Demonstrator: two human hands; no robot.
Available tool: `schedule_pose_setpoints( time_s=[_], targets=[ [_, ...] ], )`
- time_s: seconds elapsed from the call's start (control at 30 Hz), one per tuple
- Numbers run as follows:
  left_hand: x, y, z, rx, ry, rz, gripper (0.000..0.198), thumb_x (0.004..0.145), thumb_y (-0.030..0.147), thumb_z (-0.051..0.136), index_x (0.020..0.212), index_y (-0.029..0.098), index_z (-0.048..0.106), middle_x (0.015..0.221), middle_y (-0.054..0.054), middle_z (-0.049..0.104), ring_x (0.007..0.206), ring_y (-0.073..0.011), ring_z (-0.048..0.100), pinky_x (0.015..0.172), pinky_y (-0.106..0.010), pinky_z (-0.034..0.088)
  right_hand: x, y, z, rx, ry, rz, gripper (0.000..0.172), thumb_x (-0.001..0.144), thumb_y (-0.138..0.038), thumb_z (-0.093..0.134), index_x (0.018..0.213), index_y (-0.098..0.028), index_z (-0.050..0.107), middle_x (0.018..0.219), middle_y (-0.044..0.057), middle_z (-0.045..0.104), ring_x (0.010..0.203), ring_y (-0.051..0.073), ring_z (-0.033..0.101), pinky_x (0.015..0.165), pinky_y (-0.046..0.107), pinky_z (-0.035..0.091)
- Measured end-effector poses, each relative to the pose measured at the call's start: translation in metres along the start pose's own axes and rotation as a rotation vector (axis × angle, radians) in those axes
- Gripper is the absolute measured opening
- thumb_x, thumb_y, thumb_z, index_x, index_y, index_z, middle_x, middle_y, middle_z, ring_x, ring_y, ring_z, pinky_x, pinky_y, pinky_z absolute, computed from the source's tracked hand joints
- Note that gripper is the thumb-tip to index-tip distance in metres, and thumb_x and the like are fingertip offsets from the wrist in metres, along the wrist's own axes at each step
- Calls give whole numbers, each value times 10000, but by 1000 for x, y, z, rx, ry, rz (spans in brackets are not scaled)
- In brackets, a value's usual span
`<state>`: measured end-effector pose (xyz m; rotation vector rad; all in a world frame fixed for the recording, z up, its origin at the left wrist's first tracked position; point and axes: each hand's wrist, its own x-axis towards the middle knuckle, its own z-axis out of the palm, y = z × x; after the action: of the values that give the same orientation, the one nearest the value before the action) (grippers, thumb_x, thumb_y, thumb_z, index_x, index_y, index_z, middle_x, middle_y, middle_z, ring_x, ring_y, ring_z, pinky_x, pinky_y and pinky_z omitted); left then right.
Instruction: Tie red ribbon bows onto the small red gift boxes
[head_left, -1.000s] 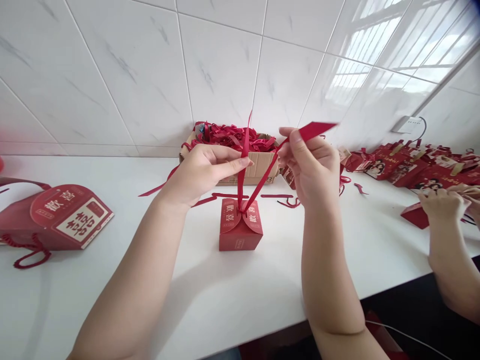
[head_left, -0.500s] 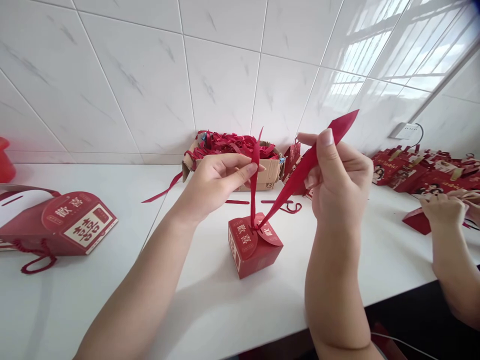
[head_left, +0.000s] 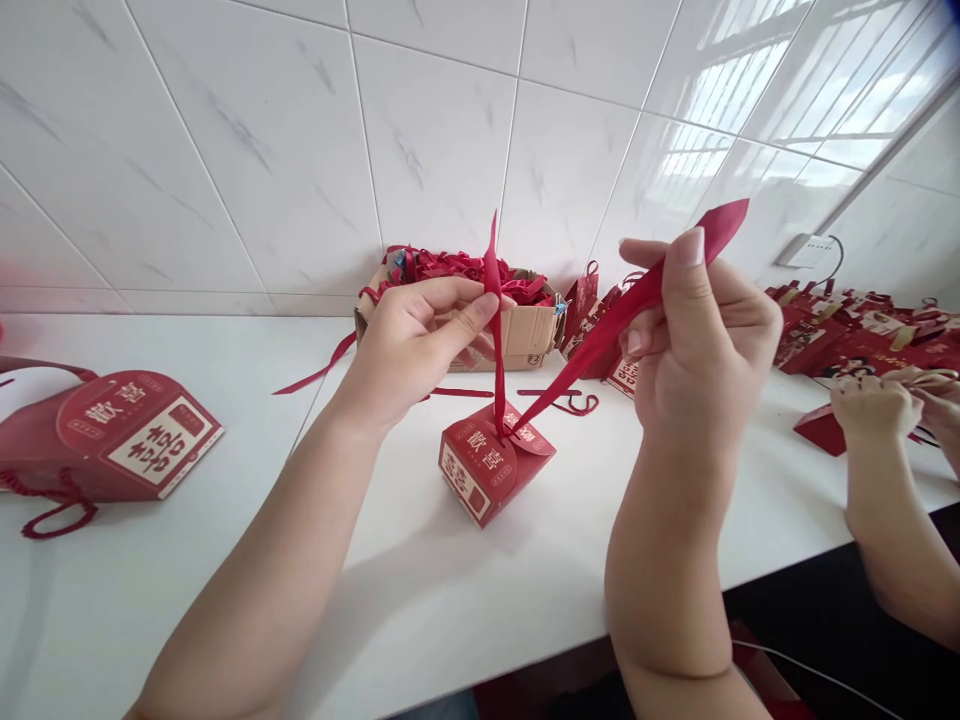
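A small red gift box (head_left: 496, 475) with pale printed characters is tilted under my hands, apparently tipped up by the ribbon through its top. One end of the red ribbon (head_left: 592, 345) is pinched between the thumb and fingers of my right hand (head_left: 694, 320), raised to the right. My left hand (head_left: 431, 335) pinches the ribbon's other end, which sticks up past the thumb. Both ends run down in a V to the slots where the box's flaps meet. Whether the box's underside still touches the table is hard to tell.
Behind my left hand stands a cardboard carton (head_left: 525, 335) heaped with red ribbons. A larger red box (head_left: 142, 435) lies at left. Several red gift bags (head_left: 862, 335) line the right wall, near another person's hands (head_left: 877, 405). A looped red cord (head_left: 581, 403) lies behind the box.
My right hand has moved up and right, drawing the ribbon ends farther apart. The box has tipped and turned slightly. The whole view has shifted a little.
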<state>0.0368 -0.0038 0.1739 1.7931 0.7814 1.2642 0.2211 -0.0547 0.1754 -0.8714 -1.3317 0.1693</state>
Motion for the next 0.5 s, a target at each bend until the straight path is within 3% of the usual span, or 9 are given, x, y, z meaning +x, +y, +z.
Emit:
schedule_pose_setpoints(
  time_s=[0.13,0.23,0.3,0.37,0.43,0.5],
  targets=[
    [2,-1,-1,89,16,-12,301,849,474,589,957,217,704,944,-34,702,780,-184,687,682,-291,574,2,-4,8,22,87,77,281,897,-453,562,841,-235,730,513,-43,488,395,59,412,398,236,363],
    [3,-4,-11,327,53,-32,291,860,460,557,902,211,702,863,-38,701,794,-210,676,717,-324,557,7,6,10,-11,53,157,270,895,-427,562,906,-205,716,502,-53,488,412,66,460,423,233,408],
    [4,-6,-20,572,98,-77,235,846,413,568,881,218,694,816,-42,690,813,-244,666,751,-368,541,11,16,8,-40,93,203,318,896,-420,550,1060,-175,668,595,-26,590,469,92,546,495,266,483],
    [4,-9,-30,769,206,-82,223,812,328,600,1010,245,660,927,-55,682,920,-285,646,812,-400,520,13,23,3,-64,156,225,457,889,-382,560,1284,-154,526,771,26,684,576,125,629,591,302,538],
    [3,-10,-35,850,329,2,442,789,252,610,1225,278,543,1179,-66,607,1099,-294,580,897,-390,491,14,25,-3,-114,197,173,628,871,-325,592,1433,-197,341,962,68,701,704,142,675,664,312,554],
    [0,-9,-34,845,327,106,527,796,245,597,1304,283,461,1316,-58,516,1172,-265,533,932,-356,477,13,22,-8,-183,191,59,661,856,-285,619,1442,-274,315,1075,72,677,800,146,682,697,305,554]
  ],
)
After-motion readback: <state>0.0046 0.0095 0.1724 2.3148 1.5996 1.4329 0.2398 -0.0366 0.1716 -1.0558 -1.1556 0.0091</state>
